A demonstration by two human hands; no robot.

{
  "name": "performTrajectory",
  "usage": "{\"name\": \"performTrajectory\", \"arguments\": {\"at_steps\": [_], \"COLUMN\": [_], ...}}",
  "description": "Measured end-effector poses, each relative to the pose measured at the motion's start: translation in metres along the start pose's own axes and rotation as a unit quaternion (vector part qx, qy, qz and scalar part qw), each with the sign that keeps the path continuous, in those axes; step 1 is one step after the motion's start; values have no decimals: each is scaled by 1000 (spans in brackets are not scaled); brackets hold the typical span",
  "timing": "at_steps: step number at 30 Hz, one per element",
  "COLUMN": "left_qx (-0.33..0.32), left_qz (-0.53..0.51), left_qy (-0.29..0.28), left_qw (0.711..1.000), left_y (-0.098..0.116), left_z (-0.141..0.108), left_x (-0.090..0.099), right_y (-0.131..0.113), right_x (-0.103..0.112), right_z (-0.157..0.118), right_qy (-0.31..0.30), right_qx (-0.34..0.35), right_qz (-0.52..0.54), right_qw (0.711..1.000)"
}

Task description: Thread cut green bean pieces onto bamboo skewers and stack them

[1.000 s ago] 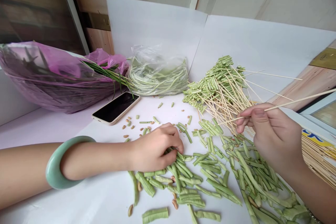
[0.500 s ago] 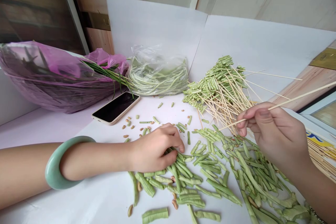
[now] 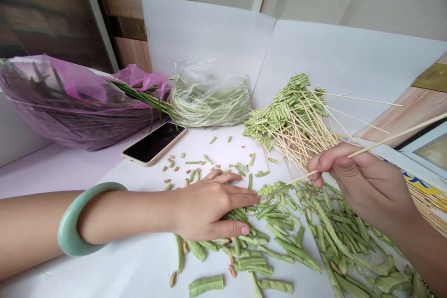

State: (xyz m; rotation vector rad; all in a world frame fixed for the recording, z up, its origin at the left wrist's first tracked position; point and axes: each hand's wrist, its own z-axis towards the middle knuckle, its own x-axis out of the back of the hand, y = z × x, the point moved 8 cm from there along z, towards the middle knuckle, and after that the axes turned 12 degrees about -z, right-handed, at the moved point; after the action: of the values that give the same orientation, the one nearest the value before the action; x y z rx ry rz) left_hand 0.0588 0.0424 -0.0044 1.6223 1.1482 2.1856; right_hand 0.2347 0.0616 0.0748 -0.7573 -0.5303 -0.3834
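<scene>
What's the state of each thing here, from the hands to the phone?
Left hand, open, resting flat on the cut beans
Right hand, pinching a skewer
Threaded skewers, piled, beans on them
Phone, face up, screen dark
Clear bag, full of long beans

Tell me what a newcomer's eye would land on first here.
The heap of green beans on thin wooden skewers stands out at upper right, with loose cut beans spread across the white paper below it. The right hand holds a skewer, the left hand rests on the beans, and a pale green bangle circles the left forearm.
</scene>
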Motion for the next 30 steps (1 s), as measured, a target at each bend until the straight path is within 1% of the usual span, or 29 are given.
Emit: {"name": "performTrajectory", "arguments": {"at_steps": [7,12,16,21,25,28,30], "left_qx": [6,-12,-7,0,-10,-10,-13], "left_qz": [-4,-6,-5,-1,-9,-10,-11], "left_qy": [-4,9,5,-7,0,-1,5], "left_qw": [1000,1000,1000,1000,1000,1000,1000], "left_y": [-1,0,1,2,3,2,3], "left_z": [1,1,1,3,4,4,4], "left_x": [1,1,1,0,0,0,1], "right_y": [-2,-4,-7,-5,-6,-7,-6], "right_x": [1,-1,-3,-5,-9,-9,-5], "right_z": [0,0,1,2,2,3,3], "right_qy": [11,2,-8,-16,-28,-23,-9], "right_qx": [7,22,38,32,33,25,11], "right_qz": [-5,-23,-35,-56,-49,-43,-30], "right_qw": [1000,999,999,998,998,999,999]}}
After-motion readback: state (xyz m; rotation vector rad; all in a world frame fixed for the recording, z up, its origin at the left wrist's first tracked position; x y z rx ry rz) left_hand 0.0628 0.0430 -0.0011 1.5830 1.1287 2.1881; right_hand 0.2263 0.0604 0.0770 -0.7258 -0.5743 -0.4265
